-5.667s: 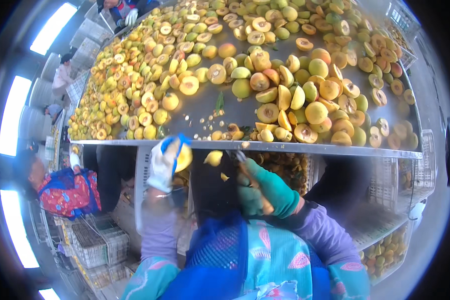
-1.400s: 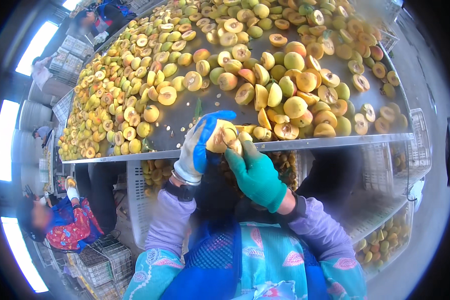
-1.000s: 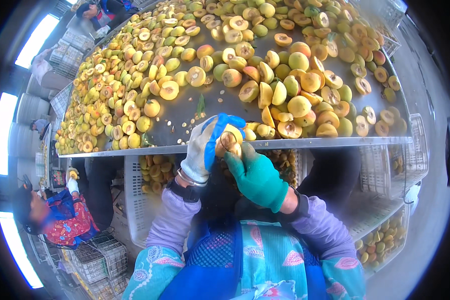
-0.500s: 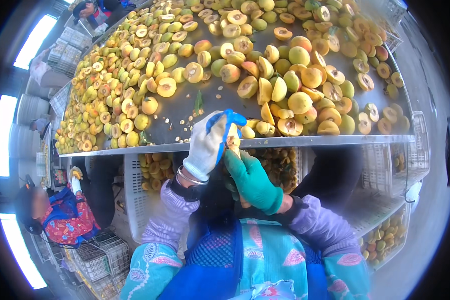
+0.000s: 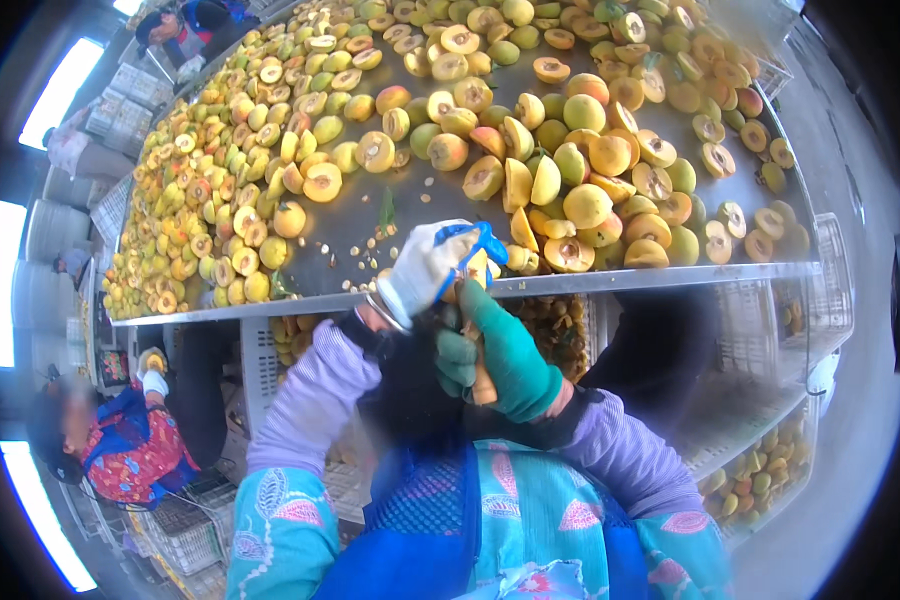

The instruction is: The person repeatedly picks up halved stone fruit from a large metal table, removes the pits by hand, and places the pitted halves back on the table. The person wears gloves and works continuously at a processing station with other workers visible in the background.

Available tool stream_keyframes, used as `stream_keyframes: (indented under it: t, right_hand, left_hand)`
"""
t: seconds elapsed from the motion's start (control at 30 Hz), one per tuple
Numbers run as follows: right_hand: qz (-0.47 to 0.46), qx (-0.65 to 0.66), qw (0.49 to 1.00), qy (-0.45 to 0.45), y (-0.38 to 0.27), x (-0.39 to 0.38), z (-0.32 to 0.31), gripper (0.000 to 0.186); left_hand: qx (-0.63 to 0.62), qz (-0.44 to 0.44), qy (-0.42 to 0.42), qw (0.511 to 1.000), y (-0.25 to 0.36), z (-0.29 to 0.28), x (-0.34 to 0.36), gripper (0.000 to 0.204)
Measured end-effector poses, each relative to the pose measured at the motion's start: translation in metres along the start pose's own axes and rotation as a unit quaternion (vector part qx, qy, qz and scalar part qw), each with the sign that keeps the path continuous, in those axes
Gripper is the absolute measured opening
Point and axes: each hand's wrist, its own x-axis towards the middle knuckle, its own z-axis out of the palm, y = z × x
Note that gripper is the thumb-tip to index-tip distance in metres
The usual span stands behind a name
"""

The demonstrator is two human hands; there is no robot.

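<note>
At the table's near edge my left hand [image 5: 422, 270], in a white glove with blue-coated fingers, is closed around a yellow peach half [image 5: 479, 268]. My right hand [image 5: 507, 352], in a green glove, has its fingers wrapped round a tool with a pale wooden handle [image 5: 484, 388]. The handle's end sticks out below the fist, and the thumb presses up against the fruit. The tool's working end is hidden between the fruit and the gloves. Beyond my hands, halved peaches [image 5: 570, 254] lie close by on the metal table [image 5: 355, 215].
Small pale pits [image 5: 370, 243] and a green leaf [image 5: 387, 212] lie on the tabletop. White plastic crates of fruit stand under the table, including one crate [image 5: 260, 365] near my left arm. Another person [image 5: 135, 450] sits at the left, holding fruit in a gloved hand.
My left hand has tilted to the right with the peach half. My right fist has turned, so its fingers and more of the wooden handle show. The whole view has shifted slightly.
</note>
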Motion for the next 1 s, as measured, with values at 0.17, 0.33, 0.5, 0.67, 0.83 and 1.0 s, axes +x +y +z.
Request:
stream_keyframes:
  t: [0.17,0.33,0.5,0.67,0.83,1.0]
  right_hand:
    - [0.031,-0.029,0.999,-0.012,-0.008,-0.01,0.011,0.041]
    - [0.005,0.035,0.989,-0.144,-0.01,-0.008,0.003,0.039]
    - [0.108,0.091,0.969,-0.203,-0.016,-0.004,0.014,0.043]
    - [0.158,0.105,0.947,-0.259,0.001,-0.003,0.025,0.044]
    - [0.19,0.17,0.923,-0.289,0.005,-0.004,0.04,0.044]
    - [0.252,0.166,0.923,-0.237,0.014,0.004,0.048,0.042]
  left_hand:
    - [0.013,0.052,-0.087,0.995,0.011,-0.004,0.006,0.043]
    - [-0.017,0.112,-0.034,0.993,0.014,0.008,0.005,0.046]
    - [-0.275,-0.018,0.137,0.952,0.008,0.021,-0.025,0.052]
    - [-0.245,0.006,0.222,0.944,0.036,0.018,-0.057,0.049]
    - [-0.349,0.032,0.19,0.917,0.049,0.011,-0.069,0.04]
    - [-0.259,0.029,0.338,0.904,0.034,-0.001,-0.088,0.043]
